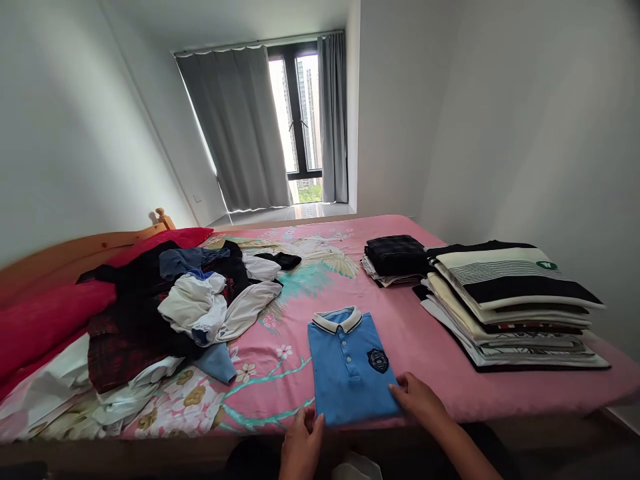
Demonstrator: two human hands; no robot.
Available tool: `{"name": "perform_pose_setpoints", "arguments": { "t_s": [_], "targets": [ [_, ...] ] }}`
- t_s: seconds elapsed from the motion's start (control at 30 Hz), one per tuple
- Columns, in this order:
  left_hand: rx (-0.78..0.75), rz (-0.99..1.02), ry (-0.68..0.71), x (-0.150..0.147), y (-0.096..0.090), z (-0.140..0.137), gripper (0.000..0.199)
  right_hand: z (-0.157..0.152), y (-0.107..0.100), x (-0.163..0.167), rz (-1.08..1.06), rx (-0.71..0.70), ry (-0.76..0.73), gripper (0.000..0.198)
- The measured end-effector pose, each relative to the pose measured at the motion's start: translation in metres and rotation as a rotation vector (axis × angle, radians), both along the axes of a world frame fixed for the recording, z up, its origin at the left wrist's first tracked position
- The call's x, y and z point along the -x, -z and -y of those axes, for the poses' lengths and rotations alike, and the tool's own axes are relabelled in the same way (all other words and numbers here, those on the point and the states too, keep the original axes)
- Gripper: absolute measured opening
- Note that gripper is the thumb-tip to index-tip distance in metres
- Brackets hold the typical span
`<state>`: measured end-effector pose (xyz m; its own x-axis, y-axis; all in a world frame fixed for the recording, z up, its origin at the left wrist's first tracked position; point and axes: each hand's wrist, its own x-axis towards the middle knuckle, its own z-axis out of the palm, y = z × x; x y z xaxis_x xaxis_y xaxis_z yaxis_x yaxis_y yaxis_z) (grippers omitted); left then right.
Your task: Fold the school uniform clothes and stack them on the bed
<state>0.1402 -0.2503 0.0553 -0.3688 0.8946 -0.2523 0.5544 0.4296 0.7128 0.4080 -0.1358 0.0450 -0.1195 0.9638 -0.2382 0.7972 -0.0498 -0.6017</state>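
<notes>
A blue polo shirt lies folded into a neat rectangle near the front edge of the bed. Its white collar has dark trim and points away from me, and a dark crest is on the chest. My left hand is at the shirt's near left corner, thumb and fingers closed on the edge. On the right side, near the lower corner, my right hand pinches the other edge between thumb and fingers. The shirt lies flat on the pink bedsheet.
A loose heap of clothes covers the left of the bed, beside red pillows and a wooden headboard. To the right stand a tall stack of folded clothes and a smaller dark stack. Grey curtains hang behind.
</notes>
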Motion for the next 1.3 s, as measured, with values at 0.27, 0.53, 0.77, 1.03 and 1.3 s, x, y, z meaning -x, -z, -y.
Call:
{"name": "perform_pose_setpoints", "arguments": {
  "t_s": [0.27,0.53,0.77,1.03,1.3],
  "targets": [
    [-0.143,0.369,-0.246,0.004,0.026,-0.011,0.045,-0.016,0.002,-0.002,-0.011,0.046,0.020,0.038],
    [-0.098,0.547,-0.306,0.003,0.037,-0.025,0.041,-0.029,0.006,0.002,-0.240,0.137,0.054,0.037],
    [-0.057,0.734,-0.126,0.020,0.036,-0.036,0.043,-0.031,-0.006,0.012,-0.713,0.388,0.101,0.043],
    [0.085,0.964,0.035,0.031,0.013,-0.057,0.057,-0.042,-0.015,0.029,-1.191,0.496,0.117,0.042],
    [-0.005,0.790,-0.142,0.028,-0.009,-0.082,0.045,-0.041,-0.011,0.029,-1.158,0.458,0.245,0.041]
  ]
}}
